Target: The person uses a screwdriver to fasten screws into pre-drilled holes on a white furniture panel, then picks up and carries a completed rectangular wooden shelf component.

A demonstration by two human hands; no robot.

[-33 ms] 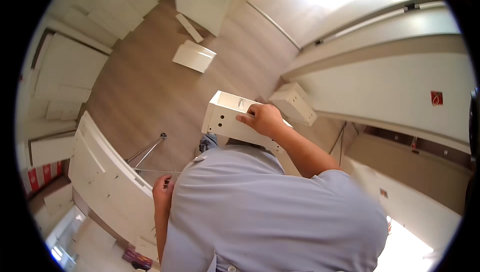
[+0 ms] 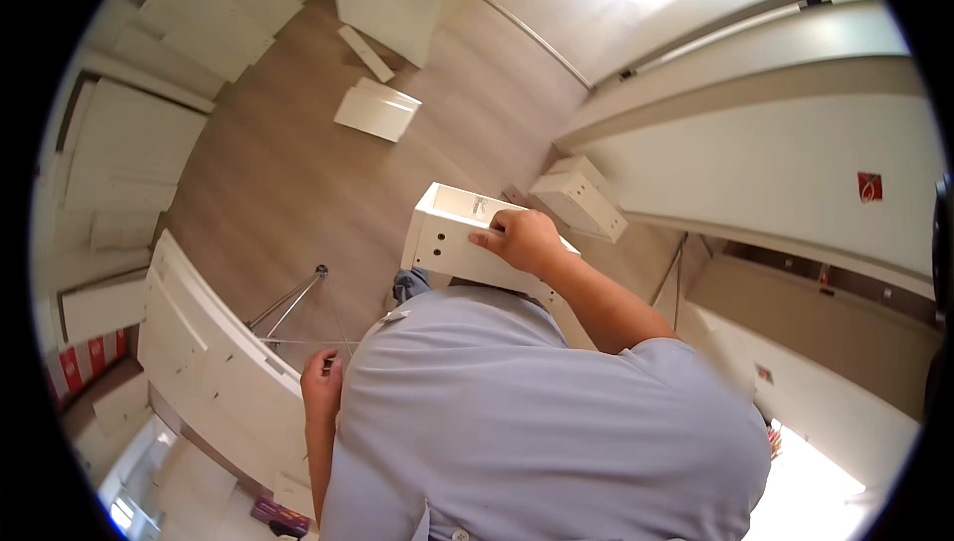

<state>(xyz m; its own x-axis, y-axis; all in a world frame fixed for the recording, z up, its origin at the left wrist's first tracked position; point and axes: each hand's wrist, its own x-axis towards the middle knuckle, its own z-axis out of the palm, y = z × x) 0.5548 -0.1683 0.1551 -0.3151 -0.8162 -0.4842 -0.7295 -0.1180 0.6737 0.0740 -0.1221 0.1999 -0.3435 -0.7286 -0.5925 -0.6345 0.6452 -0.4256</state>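
Observation:
In front of my body, my right hand is closed over the upper edge of a white box-like panel assembly. Two dark holes show on its near end, and a small printed label lies on its inner face. My left hand hangs low at my left side, its fingers curled. Whatever sits in those fingers, if anything, is too small to make out. Close by that hand stand a long white panel and a thin metal-legged stand.
Ahead on the wood floor lie a small white panel, a narrow white strip and a large panel. Another white box rests by the long cabinet at right. Several panels lean along the left.
The surroundings have shifted slightly left in the picture. Both hands keep their hold and place, and the white box stays in my right hand.

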